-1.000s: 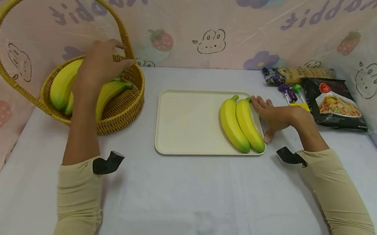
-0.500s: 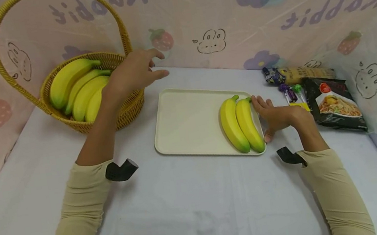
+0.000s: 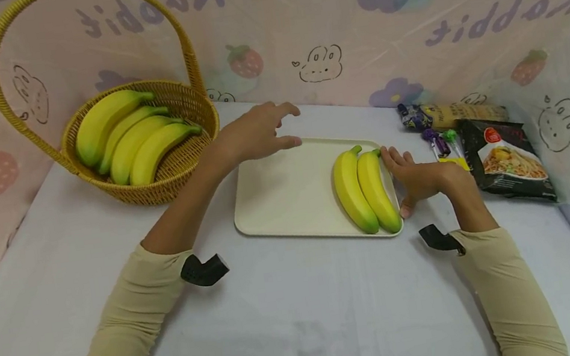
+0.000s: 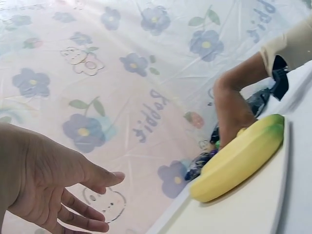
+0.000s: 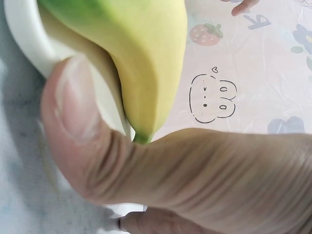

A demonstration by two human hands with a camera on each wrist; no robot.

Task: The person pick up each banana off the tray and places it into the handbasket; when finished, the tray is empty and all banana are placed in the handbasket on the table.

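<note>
My left hand (image 3: 257, 133) hovers over the back left part of a cream tray (image 3: 288, 202), fingers spread and holding nothing. In the left wrist view that hand (image 4: 53, 180) is apart from the bananas. Two yellow bananas, a left one (image 3: 352, 190) and a right one (image 3: 376, 189), lie side by side at the tray's right end. My right hand (image 3: 416, 178) rests against the tray's right edge, its fingers extended. In the right wrist view the thumb (image 5: 78, 112) touches the tray rim beside a banana (image 5: 151, 58).
A wicker basket (image 3: 177, 187) with a tall handle stands at the back left, several bananas (image 3: 120, 134) inside. At the right lie a black noodle packet (image 3: 508, 155), wrapped lollipops (image 3: 444, 143) and a long yellowish packet (image 3: 453, 113). A printed curtain (image 3: 317, 15) bounds the back.
My left hand has moved right, from above the basket to above the tray, uncovering the bananas in the basket. The right hand and the two tray bananas have stayed put.
</note>
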